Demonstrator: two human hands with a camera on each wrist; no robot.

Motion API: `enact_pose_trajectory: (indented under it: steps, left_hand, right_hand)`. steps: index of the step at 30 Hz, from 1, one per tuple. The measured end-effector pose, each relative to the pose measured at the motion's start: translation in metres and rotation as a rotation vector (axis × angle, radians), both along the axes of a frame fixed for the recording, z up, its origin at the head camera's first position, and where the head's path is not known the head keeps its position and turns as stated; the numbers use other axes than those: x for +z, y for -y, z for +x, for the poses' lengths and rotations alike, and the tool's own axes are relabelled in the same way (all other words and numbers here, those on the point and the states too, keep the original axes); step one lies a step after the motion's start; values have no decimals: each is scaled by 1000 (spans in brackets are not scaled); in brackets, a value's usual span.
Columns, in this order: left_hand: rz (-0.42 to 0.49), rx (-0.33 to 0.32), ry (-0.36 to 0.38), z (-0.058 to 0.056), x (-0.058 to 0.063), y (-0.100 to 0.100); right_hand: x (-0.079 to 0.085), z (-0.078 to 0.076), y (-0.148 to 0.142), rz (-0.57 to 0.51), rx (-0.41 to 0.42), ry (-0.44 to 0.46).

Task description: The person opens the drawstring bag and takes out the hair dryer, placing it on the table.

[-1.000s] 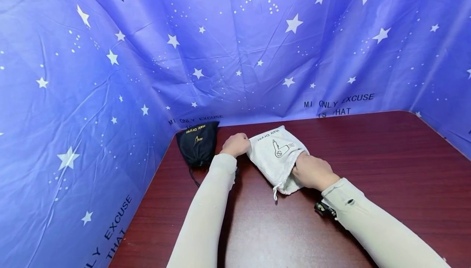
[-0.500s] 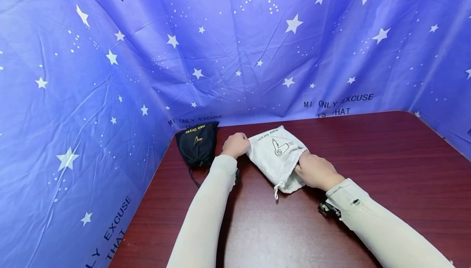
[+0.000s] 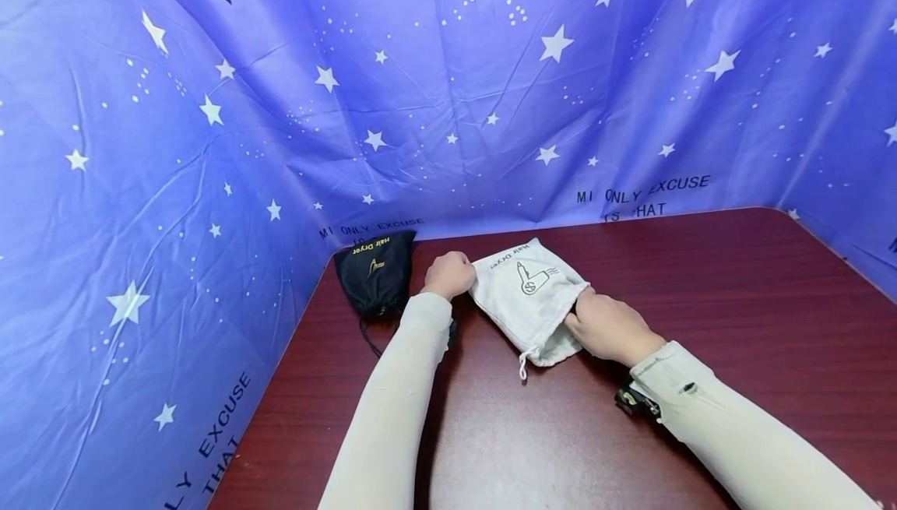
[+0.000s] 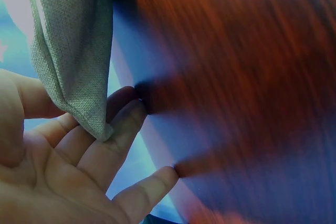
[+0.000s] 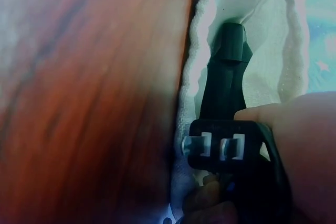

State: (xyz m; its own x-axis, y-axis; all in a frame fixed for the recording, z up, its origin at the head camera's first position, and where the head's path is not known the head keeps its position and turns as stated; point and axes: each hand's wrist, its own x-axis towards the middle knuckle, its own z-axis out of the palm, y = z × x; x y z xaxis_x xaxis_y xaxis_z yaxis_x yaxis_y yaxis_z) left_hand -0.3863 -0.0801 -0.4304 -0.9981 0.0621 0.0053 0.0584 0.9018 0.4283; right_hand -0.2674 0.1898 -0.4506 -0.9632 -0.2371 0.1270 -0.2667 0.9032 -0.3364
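A pale drawstring bag [image 3: 515, 315] printed "Hair Dryer" lies on the table, its mouth facing the front right. My left hand [image 3: 451, 274] pinches the bag's far left corner; close up in the left wrist view, the cloth [image 4: 86, 72] hangs between thumb and fingers, the other fingers spread. My right hand [image 3: 612, 325] reaches into the mouth, fingertips hidden from the head view. Inside, the right wrist view shows a black plug [image 5: 216, 158] with two metal prongs, my thumb on top and fingers curled below. Behind it stands a long black part of a hair dryer [image 5: 226, 87].
A black drawstring bag [image 3: 378, 276], also marked "Hair Dryer", sits left of my left hand with its cord trailing forward. The dark red wooden table [image 3: 701, 284] meets a blue starry curtain [image 3: 448, 89] at the back and sides.
My right hand has slid a little to the right and outward, so more of it shows at the bag's mouth. The left hand stays on the corner.
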Motion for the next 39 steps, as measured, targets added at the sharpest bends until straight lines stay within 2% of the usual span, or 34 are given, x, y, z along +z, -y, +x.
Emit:
enact_pose_trajectory:
  steps: [7, 16, 39]
  left_hand:
    - [-12, -20, 16, -4, -2, 1]
    - [-15, -29, 9, -3, -1, 3]
    - [-27, -33, 18, -1, 2, 2]
  right_hand:
    - [1, 4, 0, 3, 15, -18]
    - [4, 9, -1, -12, 24, -63]
    - [0, 16, -6, -49, 7, -64]
